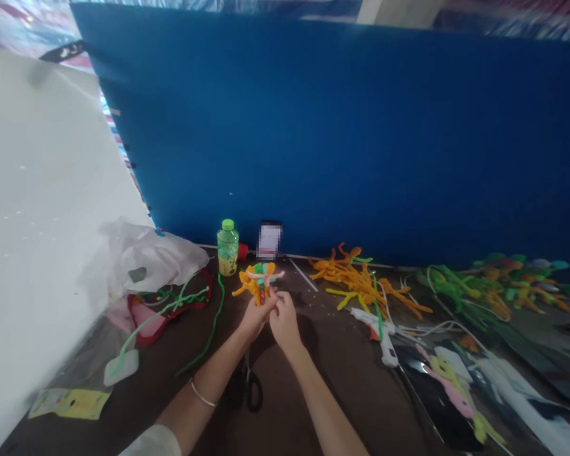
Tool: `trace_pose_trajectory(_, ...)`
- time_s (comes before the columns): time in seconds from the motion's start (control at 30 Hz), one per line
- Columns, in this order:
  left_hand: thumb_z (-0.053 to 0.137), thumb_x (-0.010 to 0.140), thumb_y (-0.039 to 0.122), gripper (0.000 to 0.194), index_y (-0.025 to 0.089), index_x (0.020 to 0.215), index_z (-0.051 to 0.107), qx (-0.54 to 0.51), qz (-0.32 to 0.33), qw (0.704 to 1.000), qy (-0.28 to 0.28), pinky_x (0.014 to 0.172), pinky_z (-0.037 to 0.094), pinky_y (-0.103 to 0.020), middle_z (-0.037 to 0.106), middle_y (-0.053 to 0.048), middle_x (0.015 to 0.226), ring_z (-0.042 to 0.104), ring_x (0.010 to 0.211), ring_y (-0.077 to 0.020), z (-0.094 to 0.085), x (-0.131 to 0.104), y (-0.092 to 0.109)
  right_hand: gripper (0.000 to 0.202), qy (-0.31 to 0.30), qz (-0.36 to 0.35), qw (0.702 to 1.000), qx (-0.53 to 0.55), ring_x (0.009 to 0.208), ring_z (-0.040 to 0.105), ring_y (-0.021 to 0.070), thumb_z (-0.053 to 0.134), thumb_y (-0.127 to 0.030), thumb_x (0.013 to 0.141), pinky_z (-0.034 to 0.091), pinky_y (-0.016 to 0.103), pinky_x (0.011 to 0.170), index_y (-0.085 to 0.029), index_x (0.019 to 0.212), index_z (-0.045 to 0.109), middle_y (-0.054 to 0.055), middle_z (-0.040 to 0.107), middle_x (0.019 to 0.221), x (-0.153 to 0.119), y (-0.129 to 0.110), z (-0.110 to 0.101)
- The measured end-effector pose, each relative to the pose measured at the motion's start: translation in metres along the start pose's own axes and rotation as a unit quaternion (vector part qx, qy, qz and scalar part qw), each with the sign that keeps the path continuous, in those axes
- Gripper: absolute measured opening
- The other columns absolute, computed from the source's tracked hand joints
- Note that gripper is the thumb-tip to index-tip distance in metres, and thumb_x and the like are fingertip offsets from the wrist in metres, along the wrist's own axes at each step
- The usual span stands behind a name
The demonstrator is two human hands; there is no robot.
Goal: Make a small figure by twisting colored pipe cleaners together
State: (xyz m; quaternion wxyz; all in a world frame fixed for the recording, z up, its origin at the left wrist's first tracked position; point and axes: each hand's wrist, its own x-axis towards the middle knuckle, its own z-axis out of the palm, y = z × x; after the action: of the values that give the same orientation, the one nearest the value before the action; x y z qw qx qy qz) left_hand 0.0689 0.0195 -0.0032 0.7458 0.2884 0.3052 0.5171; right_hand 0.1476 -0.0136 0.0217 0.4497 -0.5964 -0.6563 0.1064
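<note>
Just above the middle of the table, my left hand (255, 318) is closed around the lower end of a small pipe-cleaner figure (261, 277) in orange, green and pink. My right hand (284, 318) meets it from the right, with fingers pinched at the figure's base. The exact grip of the right fingertips is partly hidden. Below my wrists lie black-handled scissors (253, 391), partly covered by my left forearm. A green pipe cleaner (217, 315) trails over the table left of my hands.
A green-capped bottle (227, 250) and a propped phone (269, 240) stand behind my hands. Rightward lie orange pipe-cleaner pieces (349, 277), a white glue gun (384, 345) and cables. A plastic bag (161, 253) and a white block (121, 367) are leftward. The blue partition (323, 126) bounds the back.
</note>
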Motion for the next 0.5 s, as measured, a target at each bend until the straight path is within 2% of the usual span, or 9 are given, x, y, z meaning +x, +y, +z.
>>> trace_pose_trajectory(0.1, 0.072, 0.060, 0.034, 0.040, 0.012, 0.092, 0.061, -0.025, -0.013, 0.999, -0.022, 0.063, 0.043, -0.020, 0.062, -0.004, 0.076, 0.057, 0.066, -0.0097, 0.000, -0.002, 0.004, 0.036, -0.024, -0.047, 0.992, -0.114, 0.093, 0.047, 0.0239, 0.039, -0.012, 0.080, 0.040, 0.041, 0.080, -0.020, 0.108, 0.060, 0.011, 0.054, 0.094, -0.003, -0.001, -0.010)
trace_pose_trajectory(0.2, 0.070, 0.062, 0.037, 0.035, 0.012, 0.084, 0.060, 0.002, 0.009, 1.000, 0.001, 0.056, 0.040, -0.019, 0.059, -0.001, 0.065, 0.054, 0.055, -0.0071, 0.001, -0.003, 0.004, 0.034, -0.057, -0.096, 0.986, -0.124, 0.097, 0.047, 0.0222, 0.041, -0.015, 0.081, 0.040, 0.039, 0.082, -0.023, 0.108, 0.059, 0.010, 0.054, 0.099, -0.006, 0.004, -0.026)
trace_pose_trajectory(0.27, 0.069, 0.063, 0.038, 0.034, 0.013, 0.082, 0.056, 0.007, 0.026, 1.000, 0.006, 0.059, 0.042, -0.021, 0.059, -0.001, 0.066, 0.055, 0.057, -0.0080, 0.002, -0.004, 0.003, 0.030, -0.048, -0.100, 0.987, -0.115, 0.096, 0.050, 0.0206, 0.041, -0.017, 0.082, 0.041, 0.037, 0.083, -0.023, 0.104, 0.061, 0.009, 0.056, 0.099, -0.004, 0.019, -0.044)
trace_pose_trajectory(0.33, 0.067, 0.064, 0.040, 0.033, 0.014, 0.076, 0.052, -0.003, 0.024, 1.000, -0.003, 0.060, 0.043, -0.024, 0.057, 0.001, 0.062, 0.056, 0.057, -0.0095, 0.003, -0.004, 0.002, 0.027, -0.014, -0.061, 0.991, -0.120, 0.090, 0.053, 0.0199, 0.042, -0.021, 0.081, 0.042, 0.035, 0.081, -0.019, 0.097, 0.063, 0.009, 0.057, 0.096, 0.004, 0.044, -0.069)
trace_pose_trajectory(0.4, 0.066, 0.065, 0.041, 0.033, 0.016, 0.069, 0.045, -0.010, 0.014, 1.000, -0.008, 0.055, 0.042, -0.024, 0.048, 0.005, 0.052, 0.052, 0.048, -0.0080, 0.003, -0.003, 0.001, 0.025, 0.016, 0.006, 0.985, -0.174, 0.090, 0.054, 0.0223, 0.045, -0.024, 0.078, 0.041, 0.038, 0.083, -0.015, 0.091, 0.064, 0.011, 0.059, 0.093, 0.017, 0.076, -0.099)
trace_pose_trajectory(0.5, 0.064, 0.066, 0.042, 0.036, 0.018, 0.066, 0.038, -0.005, 0.007, 1.000, -0.010, 0.045, 0.037, -0.021, 0.034, 0.011, 0.044, 0.037, 0.035, -0.0039, 0.003, -0.002, 0.000, 0.030, 0.010, 0.148, 0.945, -0.291, 0.094, 0.053, 0.0292, 0.048, -0.027, 0.072, 0.039, 0.045, 0.083, -0.012, 0.094, 0.062, 0.015, 0.061, 0.092, 0.040, 0.122, -0.147)
